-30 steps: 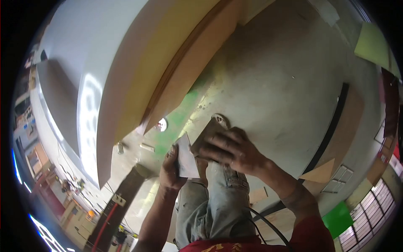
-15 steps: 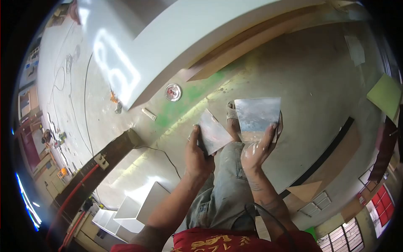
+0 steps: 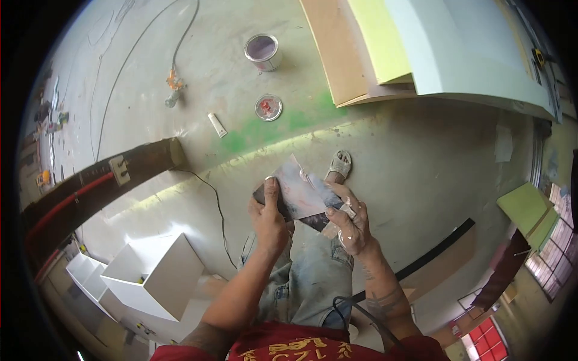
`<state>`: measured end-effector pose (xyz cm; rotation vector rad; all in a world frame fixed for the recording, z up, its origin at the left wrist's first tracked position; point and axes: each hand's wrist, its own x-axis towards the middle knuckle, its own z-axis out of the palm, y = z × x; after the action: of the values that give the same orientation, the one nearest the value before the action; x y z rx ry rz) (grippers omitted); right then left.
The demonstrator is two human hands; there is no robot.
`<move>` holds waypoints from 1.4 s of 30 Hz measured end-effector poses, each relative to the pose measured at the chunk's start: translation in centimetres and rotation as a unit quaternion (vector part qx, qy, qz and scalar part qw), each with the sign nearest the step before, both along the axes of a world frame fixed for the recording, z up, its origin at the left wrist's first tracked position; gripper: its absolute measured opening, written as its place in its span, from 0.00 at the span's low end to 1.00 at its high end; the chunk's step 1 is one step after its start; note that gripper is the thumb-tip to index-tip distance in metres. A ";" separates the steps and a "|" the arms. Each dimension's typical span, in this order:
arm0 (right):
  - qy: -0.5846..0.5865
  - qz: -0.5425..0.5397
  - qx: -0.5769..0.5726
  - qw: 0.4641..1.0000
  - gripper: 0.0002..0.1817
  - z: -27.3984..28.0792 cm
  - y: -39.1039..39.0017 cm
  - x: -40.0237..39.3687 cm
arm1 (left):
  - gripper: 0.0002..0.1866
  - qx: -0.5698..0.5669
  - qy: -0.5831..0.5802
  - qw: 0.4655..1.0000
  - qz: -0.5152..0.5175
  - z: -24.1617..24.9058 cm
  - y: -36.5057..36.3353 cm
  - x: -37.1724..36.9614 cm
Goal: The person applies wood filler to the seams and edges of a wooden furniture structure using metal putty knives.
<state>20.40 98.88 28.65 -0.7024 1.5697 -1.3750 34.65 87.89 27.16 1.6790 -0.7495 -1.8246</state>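
Observation:
My left hand (image 3: pixel 271 219) is closed on a flat putty spreader (image 3: pixel 299 195), its pale face smeared grey, white and pink. The thumb lies over the near edge, and a dark part shows beside the fingers. My right hand (image 3: pixel 352 225) grips a second spreader (image 3: pixel 330 197), tilted and largely hidden by the fingers and the first one. The two spreaders meet or overlap in front of my knees. A small lump of pale paste (image 3: pixel 303 172) sits near the upper edge where they come together. White smears mark my right hand.
On the floor ahead are a tube (image 3: pixel 217 125), a round lid (image 3: pixel 268 107) with red paste, and an open can (image 3: pixel 262 50). White box units (image 3: pixel 174 277) stand at lower left. A brown beam (image 3: pixel 96 174) carries an outlet. A large white curved panel (image 3: pixel 463 54) is at upper right.
My hands have come together; the two spreaders, held apart before, now overlap. The right one has turned from face-up to tilted. The view has shifted, bringing the can into sight.

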 end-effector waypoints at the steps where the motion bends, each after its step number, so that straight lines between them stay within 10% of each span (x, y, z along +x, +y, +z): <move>1: -0.021 0.040 0.028 0.999 0.23 0.2 -0.1 0.0 | 0.18 -0.007 -0.014 1.000 -0.017 -1.0 -0.6 1.2; 3: -0.095 0.153 0.153 0.972 0.21 1.1 0.0 -0.7 | 0.16 0.011 0.044 0.997 -0.067 -0.1 -2.7 2.3; 10: -0.132 -0.121 0.059 0.982 0.30 -1.4 -2.3 3.0 | 0.23 0.036 -0.047 0.935 -0.350 0.1 -5.7 6.7; 18: -0.093 0.012 0.200 0.975 0.19 -4.2 -1.4 3.9 | 0.14 0.104 0.144 0.979 0.094 -0.7 -7.2 8.4; 21: -0.176 -0.382 0.130 0.898 0.12 -6.1 -3.7 -1.7 | 0.13 0.093 0.141 0.983 0.068 -1.8 -7.4 10.1; 36: -0.114 -0.464 0.083 0.874 0.12 -16.5 -8.8 -17.0 | 0.16 0.144 0.118 0.977 0.100 -2.3 -5.1 6.6; 42: -0.140 -0.446 0.088 0.880 0.13 -31.7 -7.4 -19.6 | 0.14 0.164 0.121 0.968 0.146 -4.3 -3.0 4.5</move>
<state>0.81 91.44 -3.07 0.4092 1.8152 -1.8262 39.12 84.85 22.84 1.6172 -0.0913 -1.9635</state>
